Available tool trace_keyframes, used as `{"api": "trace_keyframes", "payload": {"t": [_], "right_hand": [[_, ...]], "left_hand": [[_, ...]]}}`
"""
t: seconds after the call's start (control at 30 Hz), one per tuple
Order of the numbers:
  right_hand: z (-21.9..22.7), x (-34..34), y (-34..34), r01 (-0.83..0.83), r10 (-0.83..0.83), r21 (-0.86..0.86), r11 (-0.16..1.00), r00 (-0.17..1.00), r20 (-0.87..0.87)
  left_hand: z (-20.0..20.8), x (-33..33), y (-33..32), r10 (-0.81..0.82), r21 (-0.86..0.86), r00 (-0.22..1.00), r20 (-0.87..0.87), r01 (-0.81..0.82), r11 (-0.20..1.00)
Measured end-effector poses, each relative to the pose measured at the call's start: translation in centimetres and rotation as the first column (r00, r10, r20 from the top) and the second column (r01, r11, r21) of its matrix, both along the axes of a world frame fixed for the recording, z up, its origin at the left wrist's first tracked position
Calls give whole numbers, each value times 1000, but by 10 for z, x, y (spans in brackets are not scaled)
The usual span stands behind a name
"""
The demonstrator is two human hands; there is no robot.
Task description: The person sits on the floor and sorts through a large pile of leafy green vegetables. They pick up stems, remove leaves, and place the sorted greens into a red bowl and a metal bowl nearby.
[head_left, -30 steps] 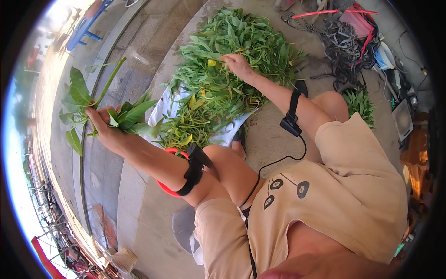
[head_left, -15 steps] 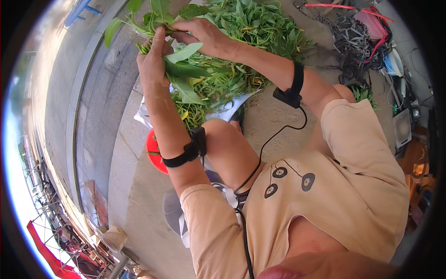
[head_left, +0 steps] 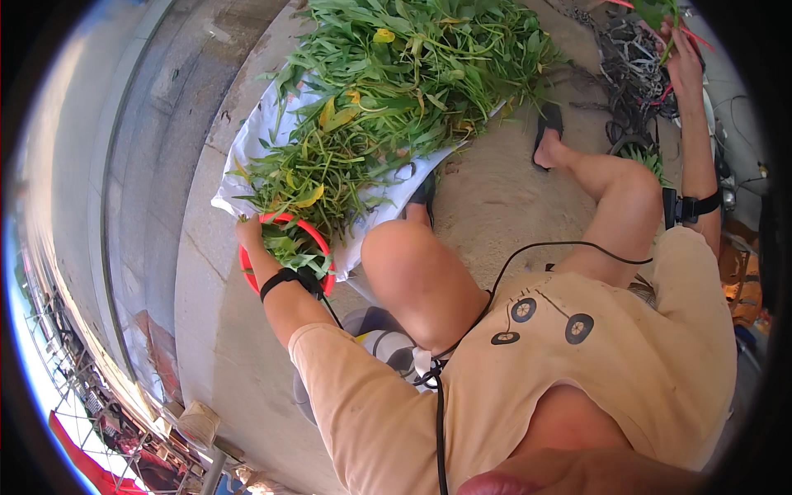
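Note:
At the far right, my right hand [head_left: 681, 62] is closed around a few leafy green stems [head_left: 656, 10], partly cut off by the top edge. My left hand [head_left: 249, 233] is at the left rim of a red round basket [head_left: 328, 279], which has green leaves [head_left: 286, 246] inside. Its fingers are small and mostly hidden, so their grip is unclear. Beyond the basket, a large heap of leafy greens [head_left: 429, 82] with some yellow leaves covers much of a white sheet [head_left: 262, 136].
My bent knees [head_left: 408, 256] stand between the basket and the right arm. A tangle of dark straps [head_left: 635, 62] lies at the far right, with a small green bunch [head_left: 643, 158] nearer. A black cable [head_left: 528, 247] crosses my lap. Below the basket is a grey seat [head_left: 363, 322].
Both hands were together above the heap, holding stems. The left has come down to the red basket; the right has swung far right with leafy stems. Leaves now fill more of the basket's view.

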State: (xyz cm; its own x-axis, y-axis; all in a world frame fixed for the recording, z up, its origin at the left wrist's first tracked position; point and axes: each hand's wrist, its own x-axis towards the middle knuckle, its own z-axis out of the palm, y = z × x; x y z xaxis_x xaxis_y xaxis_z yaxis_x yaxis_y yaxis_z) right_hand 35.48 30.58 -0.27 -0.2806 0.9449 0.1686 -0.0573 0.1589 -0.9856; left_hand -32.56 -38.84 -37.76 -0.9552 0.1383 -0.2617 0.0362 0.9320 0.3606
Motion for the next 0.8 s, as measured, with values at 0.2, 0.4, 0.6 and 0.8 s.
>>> {"api": "trace_keyframes", "payload": {"t": [0.2,0.4,0.6,0.8], "right_hand": [[-46,198,-42,509,-693,470,721,523,496],[-69,294,-142,488,-814,716,500,-17,580],[-166,331,-197,699,-584,457,549,-70,809],[-224,321,-242,819,26,57,571,-88,996]], "left_hand": [[-11,14,37,-397,-344,892,215,450,824],[3,30,98,-384,-311,917,110,399,863],[39,71,197,-480,316,835,270,394,863],[80,98,228,-471,-153,811,347,544,825]]}}
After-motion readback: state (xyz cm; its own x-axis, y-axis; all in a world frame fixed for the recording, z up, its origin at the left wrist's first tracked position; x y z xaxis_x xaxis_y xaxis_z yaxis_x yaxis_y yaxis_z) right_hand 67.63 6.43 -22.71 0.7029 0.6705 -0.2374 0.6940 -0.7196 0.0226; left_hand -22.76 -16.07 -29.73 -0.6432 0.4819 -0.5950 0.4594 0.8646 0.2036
